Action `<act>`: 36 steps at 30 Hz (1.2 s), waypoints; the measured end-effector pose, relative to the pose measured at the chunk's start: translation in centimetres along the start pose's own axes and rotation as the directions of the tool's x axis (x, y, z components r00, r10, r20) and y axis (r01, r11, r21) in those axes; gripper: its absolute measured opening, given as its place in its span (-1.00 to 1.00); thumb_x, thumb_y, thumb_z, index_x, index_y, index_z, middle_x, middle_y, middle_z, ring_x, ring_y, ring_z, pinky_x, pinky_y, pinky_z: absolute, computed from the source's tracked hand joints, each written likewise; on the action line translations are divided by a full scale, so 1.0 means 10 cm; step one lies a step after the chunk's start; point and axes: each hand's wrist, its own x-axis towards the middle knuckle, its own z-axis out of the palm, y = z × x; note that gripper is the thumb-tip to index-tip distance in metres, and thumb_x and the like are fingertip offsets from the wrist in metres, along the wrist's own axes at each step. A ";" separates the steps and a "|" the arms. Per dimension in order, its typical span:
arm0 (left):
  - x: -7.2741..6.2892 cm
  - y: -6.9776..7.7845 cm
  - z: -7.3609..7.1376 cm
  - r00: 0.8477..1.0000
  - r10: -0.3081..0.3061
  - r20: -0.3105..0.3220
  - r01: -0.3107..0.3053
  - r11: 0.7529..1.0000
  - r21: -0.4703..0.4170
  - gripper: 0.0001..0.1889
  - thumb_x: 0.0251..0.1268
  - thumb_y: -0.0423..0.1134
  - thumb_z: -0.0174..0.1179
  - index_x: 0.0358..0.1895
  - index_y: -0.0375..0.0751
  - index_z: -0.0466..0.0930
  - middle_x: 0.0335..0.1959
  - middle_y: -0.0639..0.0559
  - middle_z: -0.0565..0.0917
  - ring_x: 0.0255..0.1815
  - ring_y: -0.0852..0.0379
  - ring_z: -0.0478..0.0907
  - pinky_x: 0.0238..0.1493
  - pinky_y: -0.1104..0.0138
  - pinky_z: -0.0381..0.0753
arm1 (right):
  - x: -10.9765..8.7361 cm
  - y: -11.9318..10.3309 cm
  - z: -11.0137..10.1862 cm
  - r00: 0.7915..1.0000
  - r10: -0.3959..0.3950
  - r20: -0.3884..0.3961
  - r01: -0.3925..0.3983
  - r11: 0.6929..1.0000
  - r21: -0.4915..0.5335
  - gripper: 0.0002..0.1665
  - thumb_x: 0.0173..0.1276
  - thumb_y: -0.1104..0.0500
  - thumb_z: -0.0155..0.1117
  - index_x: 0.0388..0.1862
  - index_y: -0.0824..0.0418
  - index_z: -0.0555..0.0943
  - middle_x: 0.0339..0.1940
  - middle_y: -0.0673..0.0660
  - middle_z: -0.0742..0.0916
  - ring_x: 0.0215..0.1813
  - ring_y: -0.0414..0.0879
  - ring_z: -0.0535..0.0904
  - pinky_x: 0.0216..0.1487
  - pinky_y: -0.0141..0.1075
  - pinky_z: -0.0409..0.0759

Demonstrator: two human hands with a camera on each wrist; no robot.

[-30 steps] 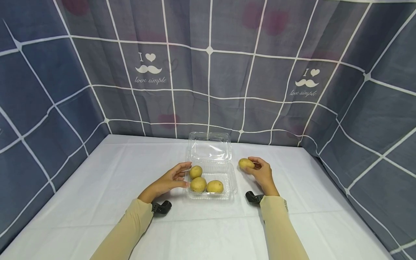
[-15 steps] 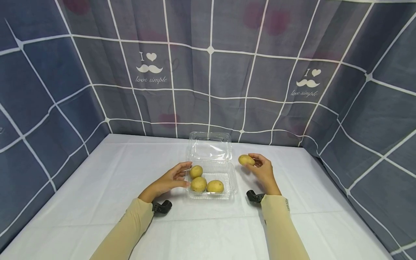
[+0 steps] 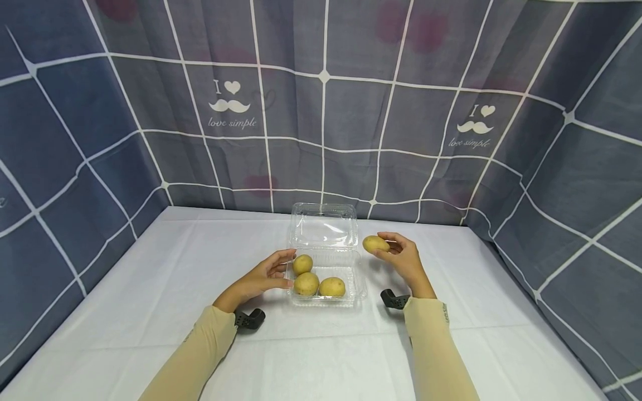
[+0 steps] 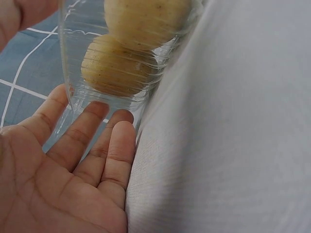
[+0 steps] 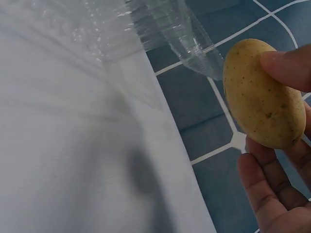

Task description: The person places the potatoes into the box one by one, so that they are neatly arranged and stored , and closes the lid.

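Observation:
My right hand [image 3: 404, 257] pinches a yellow potato [image 3: 375, 244] between thumb and fingers, right of a clear plastic clamshell container [image 3: 362, 278]. In the right wrist view the potato [image 5: 262, 94] hangs above the table, its shadow falling on the cloth. Three more potatoes lie in the container: a small potato [image 3: 302, 264] at the back left, one potato [image 3: 306, 284] at the front left and another potato [image 3: 332, 287] at the front middle. My left hand [image 3: 266, 277] is at the container's left wall, its fairly straight fingers [image 4: 121, 145] right at the plastic in the left wrist view.
The container's clear lid [image 3: 324, 225] stands folded back behind its tray. A white cloth [image 3: 200, 250] covers the table. Behind it hangs a grey-blue checked curtain [image 3: 296, 111], which also runs along both sides.
My right hand has lifted the potato a little and brought it slightly left towards the container. The left hand and the potatoes in the container stay in place.

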 end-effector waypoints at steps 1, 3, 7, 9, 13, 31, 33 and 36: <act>0.00 0.00 0.00 1.000 0.000 0.000 0.000 1.000 0.001 -0.05 0.36 -0.33 0.42 0.68 -0.47 0.05 0.70 -0.45 0.14 0.62 -0.45 0.21 0.62 -0.21 0.22 | 0.00 -0.02 0.00 1.000 -0.005 0.006 0.005 1.000 0.001 -0.38 0.33 0.41 0.55 0.35 0.51 0.61 0.33 0.44 0.66 0.02 -0.29 0.65 0.07 -0.56 0.61; 0.00 0.00 0.00 1.000 -0.002 -0.001 0.002 1.000 0.001 -0.05 0.36 -0.32 0.42 0.68 -0.47 0.05 0.70 -0.45 0.14 0.62 -0.45 0.21 0.61 -0.21 0.22 | -0.01 -0.05 0.00 1.000 -0.015 0.018 0.015 1.000 0.003 -0.37 0.33 0.42 0.55 0.37 0.51 0.61 0.34 0.46 0.66 0.00 -0.32 0.65 0.06 -0.56 0.61; 0.00 0.01 0.00 1.000 0.000 0.000 0.000 1.000 0.006 -0.05 0.36 -0.32 0.42 0.68 -0.47 0.05 0.69 -0.45 0.15 0.62 -0.44 0.22 0.61 -0.20 0.23 | -0.02 -0.10 -0.01 0.999 -0.019 0.047 0.018 1.000 0.006 -0.37 0.32 0.42 0.56 0.36 0.50 0.62 0.34 0.46 0.66 -0.05 -0.35 0.67 0.03 -0.54 0.63; -0.01 0.01 0.00 1.000 0.000 0.000 0.000 1.000 0.009 -0.05 0.36 -0.31 0.42 0.69 -0.47 0.05 0.69 -0.45 0.15 0.62 -0.44 0.22 0.62 -0.20 0.23 | -0.02 -0.12 0.00 0.998 -0.029 0.063 0.028 1.000 0.011 -0.37 0.32 0.42 0.56 0.35 0.52 0.62 0.33 0.47 0.66 -0.06 -0.36 0.67 0.03 -0.53 0.64; -0.01 0.01 -0.01 1.000 -0.002 0.001 0.002 1.000 0.013 -0.05 0.37 -0.31 0.42 0.69 -0.46 0.06 0.69 -0.45 0.16 0.62 -0.43 0.23 0.61 -0.18 0.24 | -0.03 -0.15 0.01 0.994 -0.062 0.090 0.061 0.998 0.011 -0.40 0.31 0.43 0.55 0.32 0.55 0.62 0.29 0.48 0.68 -0.09 -0.35 0.69 0.03 -0.51 0.65; 0.00 0.02 -0.01 1.000 -0.003 0.001 0.003 1.000 0.021 -0.06 0.38 -0.31 0.41 0.68 -0.48 0.04 0.69 -0.45 0.15 0.62 -0.44 0.22 0.62 -0.19 0.23 | -0.04 -0.32 0.10 0.969 -0.069 0.237 0.081 0.996 -0.042 -0.44 0.30 0.40 0.56 0.27 0.53 0.66 0.12 0.40 0.77 -0.10 -0.18 0.72 -0.03 -0.44 0.69; 0.00 0.02 -0.02 1.000 -0.008 0.001 0.008 1.000 0.022 -0.06 0.38 -0.31 0.41 0.68 -0.48 0.05 0.70 -0.44 0.16 0.62 -0.42 0.23 0.62 -0.18 0.22 | -0.04 -0.33 0.11 0.967 -0.074 0.244 0.085 0.996 -0.036 -0.44 0.30 0.41 0.55 0.26 0.53 0.66 0.11 0.40 0.77 -0.10 -0.18 0.72 -0.03 -0.43 0.70; 0.00 0.03 -0.01 1.000 -0.013 0.000 0.013 1.000 0.014 -0.06 0.37 -0.31 0.41 0.68 -0.47 0.06 0.70 -0.43 0.16 0.62 -0.42 0.22 0.62 -0.18 0.22 | -0.04 -0.33 0.13 0.966 -0.073 0.249 0.087 0.995 -0.044 -0.45 0.30 0.40 0.56 0.25 0.53 0.67 0.10 0.39 0.77 -0.11 -0.17 0.71 -0.03 -0.44 0.69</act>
